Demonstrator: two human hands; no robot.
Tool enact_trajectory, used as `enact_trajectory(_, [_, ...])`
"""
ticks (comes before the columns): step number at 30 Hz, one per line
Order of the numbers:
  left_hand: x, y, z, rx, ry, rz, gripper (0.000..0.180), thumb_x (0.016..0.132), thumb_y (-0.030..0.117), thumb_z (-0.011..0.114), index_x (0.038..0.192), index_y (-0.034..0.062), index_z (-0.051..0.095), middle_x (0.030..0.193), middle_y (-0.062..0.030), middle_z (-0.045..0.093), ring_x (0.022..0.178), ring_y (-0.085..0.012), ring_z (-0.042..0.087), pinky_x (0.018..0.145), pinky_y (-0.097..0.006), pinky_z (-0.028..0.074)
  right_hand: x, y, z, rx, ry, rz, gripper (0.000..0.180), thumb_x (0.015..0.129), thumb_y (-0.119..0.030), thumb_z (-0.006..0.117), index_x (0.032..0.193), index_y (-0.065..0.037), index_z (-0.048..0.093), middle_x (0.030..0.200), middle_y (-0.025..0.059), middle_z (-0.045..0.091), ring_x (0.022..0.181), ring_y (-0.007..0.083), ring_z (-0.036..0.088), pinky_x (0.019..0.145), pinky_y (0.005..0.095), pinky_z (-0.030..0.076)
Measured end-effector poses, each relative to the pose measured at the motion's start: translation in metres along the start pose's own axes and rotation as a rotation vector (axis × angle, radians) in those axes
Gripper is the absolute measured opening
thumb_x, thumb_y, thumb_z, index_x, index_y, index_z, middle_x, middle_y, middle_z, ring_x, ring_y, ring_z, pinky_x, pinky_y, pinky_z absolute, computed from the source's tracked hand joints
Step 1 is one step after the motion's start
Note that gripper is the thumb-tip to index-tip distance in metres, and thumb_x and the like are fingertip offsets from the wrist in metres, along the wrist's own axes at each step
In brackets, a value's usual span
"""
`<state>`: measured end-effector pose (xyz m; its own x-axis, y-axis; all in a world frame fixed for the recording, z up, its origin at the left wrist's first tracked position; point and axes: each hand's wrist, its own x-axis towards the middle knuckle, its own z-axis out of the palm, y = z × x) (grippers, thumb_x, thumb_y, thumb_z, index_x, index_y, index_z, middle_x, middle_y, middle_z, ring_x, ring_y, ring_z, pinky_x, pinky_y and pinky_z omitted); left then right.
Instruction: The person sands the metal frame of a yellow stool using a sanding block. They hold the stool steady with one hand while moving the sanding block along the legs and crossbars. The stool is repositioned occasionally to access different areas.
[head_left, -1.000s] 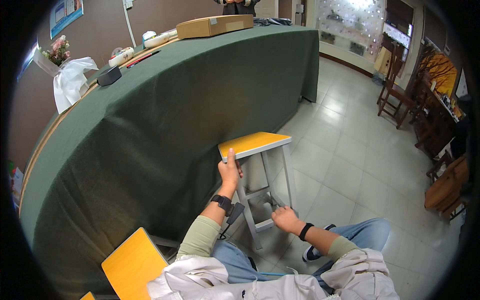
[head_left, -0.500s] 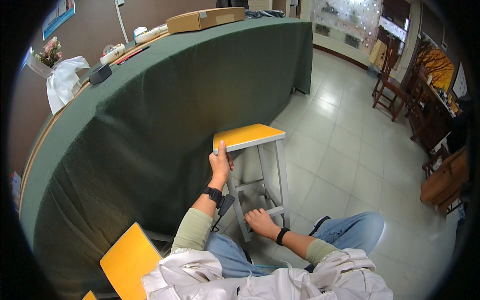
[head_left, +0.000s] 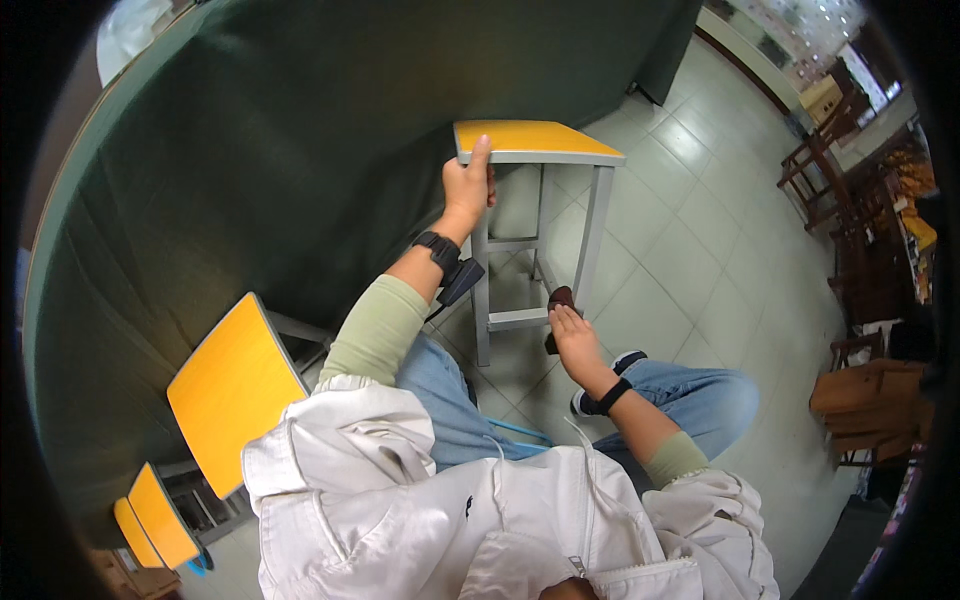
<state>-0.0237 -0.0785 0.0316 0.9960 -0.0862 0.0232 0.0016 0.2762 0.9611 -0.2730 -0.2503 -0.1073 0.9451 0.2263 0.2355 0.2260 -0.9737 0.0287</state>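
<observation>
A stool with a yellow top and grey metal legs stands in front of me. My left hand grips the near left corner of its seat, thumb on top and fingers underneath. Lower down, my right hand presses a dark brown cloth against the frame, where the low front crossbar meets the right leg. Its fingers lie close together over the cloth, which shows above and to the left of them. A black device with a cable hangs by my left wrist.
A long table under a dark green cloth runs along the left and behind the stool. A second yellow-topped stool stands left of me, with more yellow tops behind it. Wooden chairs line the right side of the tiled floor.
The view has tilted down. My right hand has moved right along the low crossbar to the right leg, and the brown cloth has come into sight. The left hand keeps its hold on the seat.
</observation>
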Motion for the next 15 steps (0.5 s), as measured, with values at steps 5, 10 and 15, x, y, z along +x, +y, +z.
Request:
enact_trajectory(5, [0.000,0.001,-0.004,-0.064,-0.031,-0.008,0.052,0.088,0.049,0.063,0.064,0.0050,0.048,0.052,-0.0026,0.047,0.037,-0.0120,0.044,0.034,-0.029,0.036,0.013,0.018,-0.051,0.483,-0.239,0.358,0.029,0.079,0.003,0.055,0.105,-0.004,0.067,0.101,0.0192,0.067,0.098,0.0341,0.064,0.084,0.0388,0.050])
enact_trajectory(10, [0.005,-0.002,-0.005,-0.053,-0.027,-0.008,0.054,0.087,0.051,0.063,0.061,0.0058,0.048,0.051,-0.0019,0.046,0.037,-0.0114,0.043,0.034,-0.028,0.036,0.058,0.040,-0.139,0.769,-0.084,0.451,0.026,0.088,0.001,0.050,0.110,-0.004,0.063,0.093,0.0152,0.068,0.086,0.0301,0.065,0.077,0.0365,0.050])
enact_trajectory(15, [0.008,-0.004,-0.004,-0.022,-0.018,0.004,0.056,0.087,0.056,0.059,0.063,0.0059,0.049,0.052,-0.0032,0.046,0.039,-0.0133,0.045,0.036,-0.029,0.037,0.081,0.031,-0.198,1.038,0.168,0.356,0.025,0.093,0.005,0.046,0.112,-0.001,0.062,0.091,0.0097,0.067,0.086,0.0166,0.064,0.078,0.0280,0.049])
